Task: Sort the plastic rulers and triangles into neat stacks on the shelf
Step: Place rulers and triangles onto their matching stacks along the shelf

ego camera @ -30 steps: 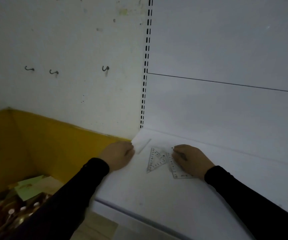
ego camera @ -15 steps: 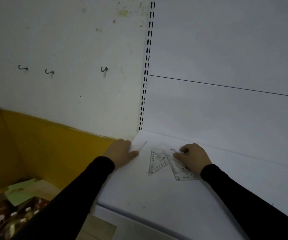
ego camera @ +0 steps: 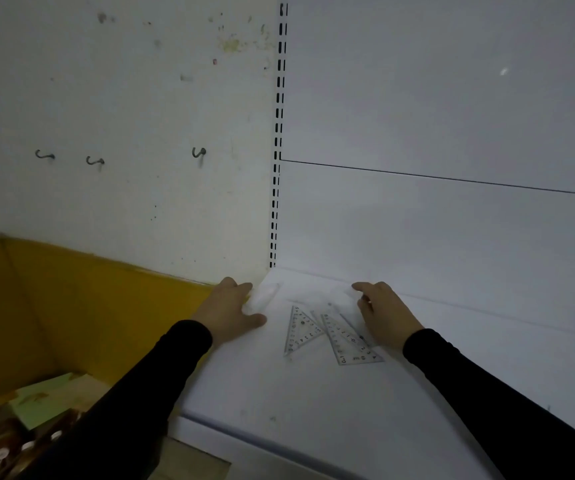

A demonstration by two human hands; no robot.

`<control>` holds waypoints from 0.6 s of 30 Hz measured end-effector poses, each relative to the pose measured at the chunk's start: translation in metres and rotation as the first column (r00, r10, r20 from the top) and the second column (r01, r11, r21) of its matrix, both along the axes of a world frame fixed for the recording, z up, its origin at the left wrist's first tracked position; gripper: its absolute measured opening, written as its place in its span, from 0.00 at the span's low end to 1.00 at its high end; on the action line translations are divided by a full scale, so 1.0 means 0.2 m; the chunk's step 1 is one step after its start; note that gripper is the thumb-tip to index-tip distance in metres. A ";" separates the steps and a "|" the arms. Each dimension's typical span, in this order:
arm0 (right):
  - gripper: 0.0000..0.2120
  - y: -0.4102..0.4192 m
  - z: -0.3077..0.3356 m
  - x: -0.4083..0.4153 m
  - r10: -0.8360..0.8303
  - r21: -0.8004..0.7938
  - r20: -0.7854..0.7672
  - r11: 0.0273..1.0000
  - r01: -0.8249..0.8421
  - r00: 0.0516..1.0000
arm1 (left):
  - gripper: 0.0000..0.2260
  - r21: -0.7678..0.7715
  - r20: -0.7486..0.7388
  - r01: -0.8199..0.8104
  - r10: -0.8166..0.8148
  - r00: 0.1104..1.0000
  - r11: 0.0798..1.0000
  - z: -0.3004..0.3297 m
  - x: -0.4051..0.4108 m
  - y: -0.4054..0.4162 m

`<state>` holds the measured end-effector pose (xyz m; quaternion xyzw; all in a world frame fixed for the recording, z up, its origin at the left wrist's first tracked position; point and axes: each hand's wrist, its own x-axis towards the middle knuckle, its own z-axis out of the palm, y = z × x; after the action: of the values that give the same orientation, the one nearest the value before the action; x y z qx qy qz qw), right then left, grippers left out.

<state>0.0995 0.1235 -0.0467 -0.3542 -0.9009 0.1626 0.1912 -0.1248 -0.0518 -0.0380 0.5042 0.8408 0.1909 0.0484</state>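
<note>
- Head view shows a white shelf (ego camera: 313,403) low in the frame, with two clear plastic triangles lying flat at centre between the hands.
- The smaller triangle (ego camera: 299,332) lies to the left; the longer triangle (ego camera: 346,342) lies just right of it, their near edges overlapping or touching.
- A clear ruler (ego camera: 264,296) is seen at the shelf's left rear corner, blurred and faint against the white.
- The left hand (ego camera: 228,311) is curled at the ruler's near end, and the ruler appears to be gripped between thumb and fingers.
- The right hand (ego camera: 384,311) is held loosely curled just right of the triangles; whether anything is pinched under it cannot be told.
- The hands are set apart, one on each side of the triangles.
- For the step in hand, the ruler is probably best squared along the shelf's edge, and the triangles slid together with matching corners aligned.
- Thin, slick, transparent plastic is likely to skate on the smooth painted shelf, so light downward pressure is advised.
- Printed black scales are seen along the triangle edges.
</note>
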 end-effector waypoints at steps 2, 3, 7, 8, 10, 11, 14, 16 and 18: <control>0.18 -0.02 -0.01 0.02 0.017 0.011 0.056 1.000 -0.017 0.998 | 0.26 0.070 0.031 0.009 -0.011 0.999 0.997 0.01 0.02 0.00; 0.18 -0.02 0.00 0.03 0.015 -0.001 0.060 1.000 -0.015 0.998 | 0.27 0.103 0.044 0.019 -0.024 0.999 0.995 0.01 0.03 0.00; 0.18 -0.03 0.01 0.04 0.003 -0.003 0.068 1.000 -0.003 0.998 | 0.33 0.182 0.045 0.082 -0.092 0.995 0.980 0.00 0.06 0.02; 0.19 -0.03 0.02 0.05 0.007 0.008 0.077 1.000 -0.007 0.997 | 0.33 0.199 0.041 0.098 -0.109 0.993 0.975 0.00 0.07 0.02; 0.20 -0.04 0.02 0.06 0.016 0.025 0.088 1.000 -0.019 0.996 | 0.33 0.227 0.020 0.131 -0.139 0.990 0.965 0.00 0.07 0.02; 0.20 -0.05 0.02 0.07 0.019 0.028 0.089 0.999 -0.021 0.996 | 0.33 0.239 0.013 0.146 -0.153 0.988 0.960 0.00 0.08 0.03; 0.20 -0.07 0.02 0.09 0.002 0.054 0.053 0.999 -0.005 0.999 | 0.33 0.265 0.001 0.182 -0.189 0.982 0.947 0.01 0.10 0.03; 0.20 -0.08 0.01 0.12 -0.028 0.089 -0.009 0.996 0.029 1.000 | 0.33 0.270 -0.007 0.202 -0.208 0.978 0.941 0.00 0.11 0.04; 0.20 -0.11 0.01 0.17 -0.073 0.117 -0.069 0.990 0.081 0.995 | 0.34 0.275 0.009 0.219 -0.231 0.973 0.936 0.00 0.13 0.05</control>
<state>0.1333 0.1025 -0.0453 -0.3713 -0.8880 0.1121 0.2473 -0.0995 -0.0426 -0.0385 0.5949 0.7422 0.3080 0.0178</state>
